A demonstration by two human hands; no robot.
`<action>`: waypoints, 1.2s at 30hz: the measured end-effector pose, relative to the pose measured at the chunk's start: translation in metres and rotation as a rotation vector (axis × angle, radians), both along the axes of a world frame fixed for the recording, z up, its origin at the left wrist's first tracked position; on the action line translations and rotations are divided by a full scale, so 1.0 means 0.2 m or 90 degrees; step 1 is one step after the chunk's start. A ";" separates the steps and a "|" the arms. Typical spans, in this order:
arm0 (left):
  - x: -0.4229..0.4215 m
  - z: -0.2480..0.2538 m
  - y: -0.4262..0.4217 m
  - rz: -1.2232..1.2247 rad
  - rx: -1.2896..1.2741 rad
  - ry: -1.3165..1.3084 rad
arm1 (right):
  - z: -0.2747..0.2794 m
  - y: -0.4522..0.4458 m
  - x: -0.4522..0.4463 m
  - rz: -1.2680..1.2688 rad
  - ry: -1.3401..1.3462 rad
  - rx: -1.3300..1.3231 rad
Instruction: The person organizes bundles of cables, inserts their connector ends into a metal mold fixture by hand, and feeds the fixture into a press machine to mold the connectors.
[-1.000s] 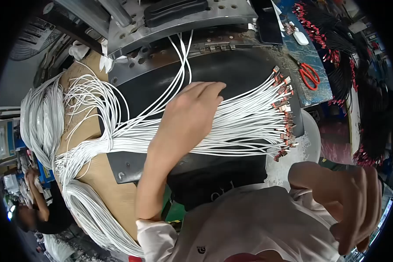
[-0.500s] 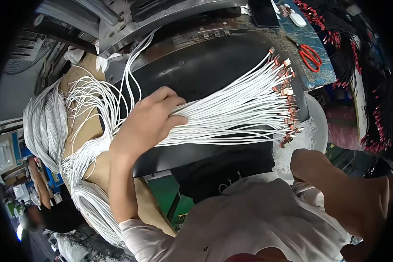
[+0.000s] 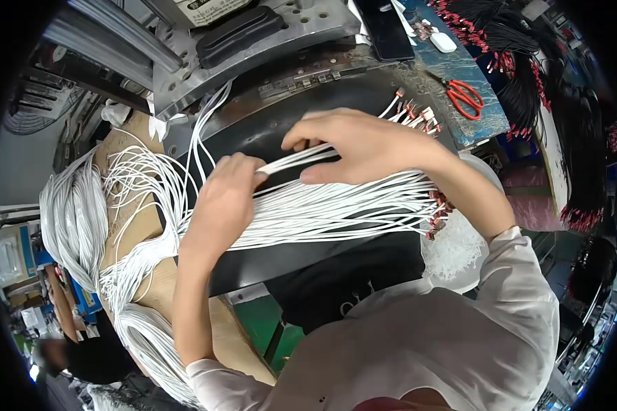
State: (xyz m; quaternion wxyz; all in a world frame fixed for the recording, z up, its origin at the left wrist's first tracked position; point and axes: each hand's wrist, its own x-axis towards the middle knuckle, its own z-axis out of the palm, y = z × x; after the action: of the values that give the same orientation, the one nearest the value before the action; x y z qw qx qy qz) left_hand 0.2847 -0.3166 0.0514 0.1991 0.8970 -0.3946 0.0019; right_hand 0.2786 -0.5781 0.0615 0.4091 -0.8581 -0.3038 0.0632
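Note:
A wide fan of white cables [image 3: 322, 212] lies across the black work surface [image 3: 253, 147], its orange-red and metal connector ends [image 3: 437, 209] pointing right. My left hand [image 3: 223, 198] is closed around a small group of cables at the upper side of the fan, its fingertips pinching them. Those few cables stand apart from the rest. Further along them is my right hand [image 3: 363, 145], its fingers curled over the group and its thumb below, with the palm covering part of the cables. Exactly how tightly the right fingers close is hard to see.
Coiled white cable bundles [image 3: 75, 219] hang at the left over a brown board [image 3: 120, 198]. Behind the surface stands a metal machine plate [image 3: 315, 34]. Red-handled pliers [image 3: 465, 99], a phone [image 3: 384, 31] and a white case [image 3: 443, 42] lie at the upper right. A tub [image 3: 469, 267] holds clear bits.
My right hand has come up from the lower right onto the cables. A small group is now parted from the fan between both hands. The view has shifted slightly.

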 end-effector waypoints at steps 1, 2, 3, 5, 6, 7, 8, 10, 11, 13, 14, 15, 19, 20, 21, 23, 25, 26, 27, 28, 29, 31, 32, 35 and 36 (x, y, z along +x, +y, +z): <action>0.02 0.00 0.03 0.003 -0.095 -0.094 | 0.03 -0.01 -0.01 0.019 0.141 -0.056; 0.01 0.02 0.06 0.120 -0.138 -0.035 | 0.06 -0.02 -0.02 -0.001 0.111 -0.083; 0.01 0.05 0.10 0.240 -0.181 0.025 | 0.11 -0.05 -0.01 -0.034 0.125 -0.095; 0.06 0.00 0.23 0.298 -0.427 0.178 | 0.22 -0.15 0.00 -0.096 0.156 -0.120; 0.06 0.00 0.19 0.308 -0.518 0.208 | 0.21 -0.23 0.02 -0.080 0.093 -0.097; 0.08 0.02 0.18 0.289 -0.498 0.271 | 0.21 -0.32 0.04 -0.065 0.029 -0.076; 0.09 0.03 0.17 0.268 -0.477 0.335 | 0.22 -0.40 0.05 -0.064 0.042 -0.081; 0.12 0.08 0.12 0.210 -0.371 0.442 | 0.26 -0.50 0.01 -0.146 0.250 0.024; 0.15 0.11 0.09 0.149 -0.337 0.526 | 0.25 -0.56 0.01 -0.174 0.294 0.076; 0.18 0.12 -0.04 0.025 -0.384 0.644 | 0.28 -0.67 0.02 -0.201 0.311 0.057; 0.20 0.14 -0.12 -0.032 -0.350 0.692 | 0.25 -0.72 0.01 -0.189 0.282 0.076; 0.20 0.16 -0.22 -0.090 -0.314 0.736 | 0.22 -0.76 0.01 -0.176 0.251 0.095; 0.06 0.06 -0.63 -0.180 -0.385 0.879 | 0.19 -0.87 0.09 -0.127 0.256 0.153; 0.03 -0.02 -0.73 -0.139 -0.430 0.918 | 0.13 -0.85 0.14 -0.154 0.229 0.167; -0.01 -0.07 -0.83 -0.097 -0.477 0.955 | 0.07 -0.79 0.18 -0.139 0.244 0.182; -0.03 -0.06 -0.89 0.016 -0.554 0.937 | 0.07 -0.56 0.16 -0.008 0.240 0.105; 0.01 -0.05 -0.84 0.074 -0.612 0.887 | 0.05 -0.48 0.21 -0.043 0.208 0.007; 0.05 -0.06 -0.76 0.075 -0.528 0.823 | 0.04 -0.44 0.24 -0.059 0.192 -0.039; 0.07 -0.06 -0.66 0.081 -0.487 0.806 | 0.03 -0.42 0.26 -0.075 0.176 -0.085; 0.08 -0.07 -0.56 0.084 -0.491 0.804 | -0.05 -0.43 0.32 -0.091 -0.005 -0.166; 0.08 -0.09 -0.50 0.084 -0.494 0.802 | -0.07 -0.40 0.35 -0.147 -0.060 -0.244; 0.05 -0.11 -0.44 0.111 -0.509 0.800 | -0.15 -0.30 0.36 -0.240 -0.057 -0.335; 0.04 -0.11 -0.42 0.125 -0.518 0.803 | -0.20 -0.25 0.35 -0.247 -0.114 -0.379; 0.02 -0.10 -0.41 0.119 -0.563 0.827 | -0.27 -0.18 0.33 -0.259 -0.291 -0.329; 0.02 -0.11 -0.41 0.128 -0.568 0.831 | -0.25 -0.17 0.32 -0.265 -0.249 -0.313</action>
State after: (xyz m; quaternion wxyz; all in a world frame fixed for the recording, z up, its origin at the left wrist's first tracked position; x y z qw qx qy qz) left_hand 0.2887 -0.3984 0.0297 0.7292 0.5840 -0.0778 -0.3480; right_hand 0.3420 -0.6131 0.0125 0.1289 -0.9700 -0.1708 -0.1153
